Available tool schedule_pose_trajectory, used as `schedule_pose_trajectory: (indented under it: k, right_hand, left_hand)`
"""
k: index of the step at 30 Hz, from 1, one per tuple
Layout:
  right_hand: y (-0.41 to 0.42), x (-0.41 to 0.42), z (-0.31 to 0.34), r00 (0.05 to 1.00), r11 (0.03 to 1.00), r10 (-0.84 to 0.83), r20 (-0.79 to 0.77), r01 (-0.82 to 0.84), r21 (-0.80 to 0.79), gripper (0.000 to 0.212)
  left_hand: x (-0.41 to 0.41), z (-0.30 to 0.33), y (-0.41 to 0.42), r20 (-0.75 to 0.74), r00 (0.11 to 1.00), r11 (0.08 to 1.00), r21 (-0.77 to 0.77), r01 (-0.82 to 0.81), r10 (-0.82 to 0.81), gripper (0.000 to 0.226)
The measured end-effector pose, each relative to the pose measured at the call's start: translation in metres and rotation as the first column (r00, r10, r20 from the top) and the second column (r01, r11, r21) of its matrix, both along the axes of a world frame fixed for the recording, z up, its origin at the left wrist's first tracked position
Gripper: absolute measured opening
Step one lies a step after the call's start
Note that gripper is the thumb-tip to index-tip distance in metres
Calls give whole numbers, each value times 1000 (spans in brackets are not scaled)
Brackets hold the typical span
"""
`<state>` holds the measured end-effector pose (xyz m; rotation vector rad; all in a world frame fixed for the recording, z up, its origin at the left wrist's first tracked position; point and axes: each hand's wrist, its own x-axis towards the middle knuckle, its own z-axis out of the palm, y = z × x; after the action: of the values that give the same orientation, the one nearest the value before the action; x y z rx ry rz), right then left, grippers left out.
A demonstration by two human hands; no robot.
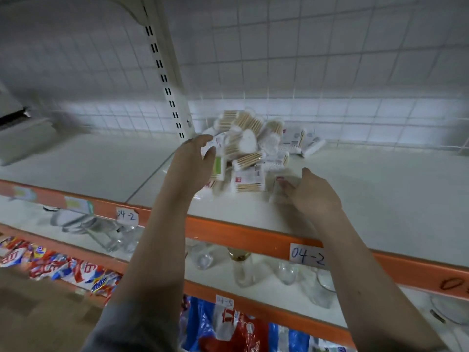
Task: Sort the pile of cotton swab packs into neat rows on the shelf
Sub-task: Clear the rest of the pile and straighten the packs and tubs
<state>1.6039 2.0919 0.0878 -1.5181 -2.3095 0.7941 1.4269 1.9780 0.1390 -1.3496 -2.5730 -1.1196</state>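
Backdrop: white square wall tiles behind a wire grid, with a slotted cream upright running down to the shelf.
Shelf: smooth, matte white board with a glossy orange front rail; handwritten paper tags reading "04-2" are stuck on the rail.
Pile: cotton swab packs heaped loose at the back of the shelf just right of the upright, pointing every which way. They are flat clear plastic sleeves showing pale wooden sticks with white fluffy tips, some with printed paper labels.
Left hand: the left hand is up at the pile's left edge, its fingers curled around a white labelled pack, thumb pressing it from below.
Right hand: the right hand is low on the shelf in front of the pile, its fingers bent inward and pinching a blurred clear pack that sits on the board.
Below: clear glassware, rounded and shiny, on the next shelf down; crinkly red, white and blue packets lower still.
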Motion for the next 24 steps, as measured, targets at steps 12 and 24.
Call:
schedule_pose_trajectory:
  k: [12,24]
  right_hand:
    - [15,5,16,978,984,-16,-210,-23,-179,66]
    - [37,39,16,851,975,-161,-499,58,-216,42]
  left_hand:
    - [-4,-9,34,-8,996,995,50,87,-87,41]
    - [1,-26,70,-121,991,998,17,53,-50,47]
